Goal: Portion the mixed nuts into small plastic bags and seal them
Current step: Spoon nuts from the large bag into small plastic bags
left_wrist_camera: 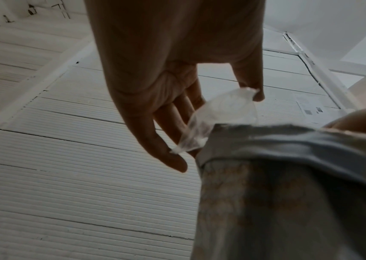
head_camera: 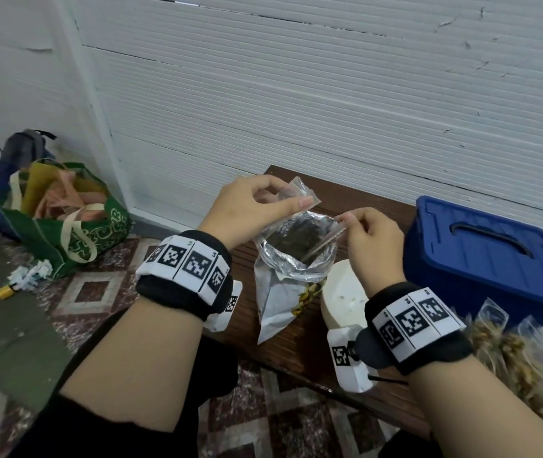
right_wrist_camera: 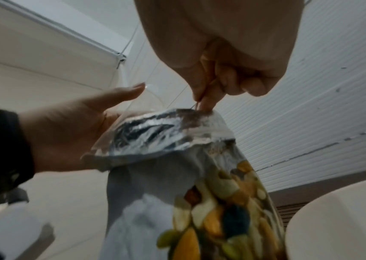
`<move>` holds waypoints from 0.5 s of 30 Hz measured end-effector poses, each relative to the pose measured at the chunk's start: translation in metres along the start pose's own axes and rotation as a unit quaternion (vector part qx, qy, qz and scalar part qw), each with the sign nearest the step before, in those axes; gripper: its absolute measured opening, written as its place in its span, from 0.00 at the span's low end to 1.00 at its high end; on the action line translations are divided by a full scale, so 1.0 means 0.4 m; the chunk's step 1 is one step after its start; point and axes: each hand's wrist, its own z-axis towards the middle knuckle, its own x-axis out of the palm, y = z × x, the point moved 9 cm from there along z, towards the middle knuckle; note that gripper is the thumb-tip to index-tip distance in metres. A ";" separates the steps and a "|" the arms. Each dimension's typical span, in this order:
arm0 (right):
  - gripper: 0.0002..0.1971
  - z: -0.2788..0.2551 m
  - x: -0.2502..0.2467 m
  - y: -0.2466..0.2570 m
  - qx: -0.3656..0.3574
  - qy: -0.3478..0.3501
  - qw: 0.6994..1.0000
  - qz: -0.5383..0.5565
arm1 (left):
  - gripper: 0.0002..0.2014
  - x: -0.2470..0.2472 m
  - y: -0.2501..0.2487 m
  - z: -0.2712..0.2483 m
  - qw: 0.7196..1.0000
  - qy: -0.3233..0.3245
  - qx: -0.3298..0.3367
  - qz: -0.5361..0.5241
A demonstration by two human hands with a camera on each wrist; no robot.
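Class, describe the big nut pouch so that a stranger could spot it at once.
Find the brown table by the white wall. Left of the blue bin and white tub, the nut pouch stands open. Only it has a silver foil lining and printed nuts.

Home: tiled floor (head_camera: 91,292), shopping bag (head_camera: 75,223), wood bench (head_camera: 296,342).

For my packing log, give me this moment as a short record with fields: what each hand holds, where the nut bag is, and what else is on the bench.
left hand: pinches small clear bag
right hand: pinches the same bag's other edge
nut bag: open, upright on bench, below the clear bag
filled bags: bench, right end
blue box: lid shut, right of the nut bag
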 end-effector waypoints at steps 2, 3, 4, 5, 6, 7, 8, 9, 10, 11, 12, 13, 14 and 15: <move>0.12 0.014 -0.027 -0.016 0.030 -0.031 0.999 0.014 | 0.19 -0.013 -0.005 0.000 1.000 -0.012 0.009 0.006; 0.13 0.021 -0.038 -0.022 0.041 -0.043 0.998 0.018 | 0.22 -0.022 -0.007 0.000 1.000 -0.017 0.015 0.008; 0.14 0.029 -0.048 -0.029 0.051 -0.053 0.997 0.020 | 0.24 -0.031 -0.009 -0.001 1.000 -0.020 0.019 0.012; 0.15 0.036 -0.058 -0.034 0.059 -0.061 0.996 0.021 | 0.25 -0.041 -0.010 -0.002 0.999 -0.023 0.021 0.020; 0.16 0.042 -0.068 -0.041 0.069 -0.069 0.995 0.024 | 0.25 -0.050 -0.009 -0.003 0.999 -0.022 0.021 0.033; 0.18 0.046 -0.079 -0.045 0.077 -0.077 0.994 0.028 | 0.23 -0.057 -0.007 -0.004 0.998 -0.018 0.019 0.049; 0.19 0.049 -0.089 -0.049 0.083 -0.085 0.993 0.029 | 0.21 -0.062 -0.003 -0.006 0.998 -0.008 0.016 0.065; 0.19 0.052 -0.098 -0.050 0.088 -0.090 0.992 0.030 | 0.20 -0.063 0.001 -0.007 0.997 0.005 0.013 0.079; 0.19 0.056 -0.108 -0.050 0.092 -0.095 0.991 0.031 | 0.20 -0.060 0.006 -0.009 0.996 0.022 0.009 0.087; 0.19 0.059 -0.119 -0.048 0.097 -0.101 0.990 0.034 | 0.20 -0.054 0.011 -0.010 0.995 0.039 0.004 0.091; 0.19 0.064 -0.130 -0.046 0.099 -0.107 0.989 0.036 | 0.20 -0.048 0.016 -0.011 0.994 0.054 0.000 0.093; 0.19 0.069 -0.143 -0.042 0.100 -0.115 0.988 0.038 | 0.20 -0.043 0.021 -0.011 0.993 0.064 -0.004 0.096; 0.19 0.076 -0.155 -0.040 0.101 -0.122 0.987 0.040 | 0.20 -0.039 0.026 -0.010 0.992 0.070 -0.004 0.104; 0.19 0.082 -0.168 -0.036 0.102 -0.129 0.985 0.044 | 0.20 -0.037 0.028 -0.008 0.991 0.072 -0.003 0.115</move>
